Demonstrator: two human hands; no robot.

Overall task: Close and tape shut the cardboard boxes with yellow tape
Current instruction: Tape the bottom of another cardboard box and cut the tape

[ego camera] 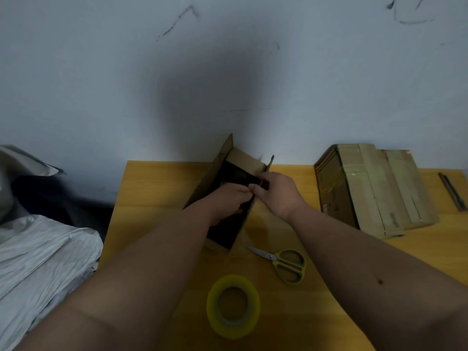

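While both our hands worked inside the open cardboard box [222,173] at the centre of the frame, its flaps stood up: one tall flap on the left side, a narrower one on the right edge. Our left hand [228,201] reached down into the dark interior, fingers curled around something dark; we could not tell what it was. Our right hand [276,193] met it from the right, fingertips pinching at the same dark item near the box's right wall; the exact grip was hidden by blur. The box sat on the yellow-orange table [152,193], its far end close to the pale wall [126,84]. Just below the box, lower centre, lay the yellow tape roll [233,306], flat on the table and untouched. Between roll and box, slightly right, lay scissors [283,263] with yellow handles, blades pointing up-left. At right of frame stood a stack of sealed cardboard boxes [374,188], well apart from the open one. Near the right edge lay a slim metal tool [453,192], possibly a cutter. Crumpled grey-white fabric [43,262] filled the lower left.
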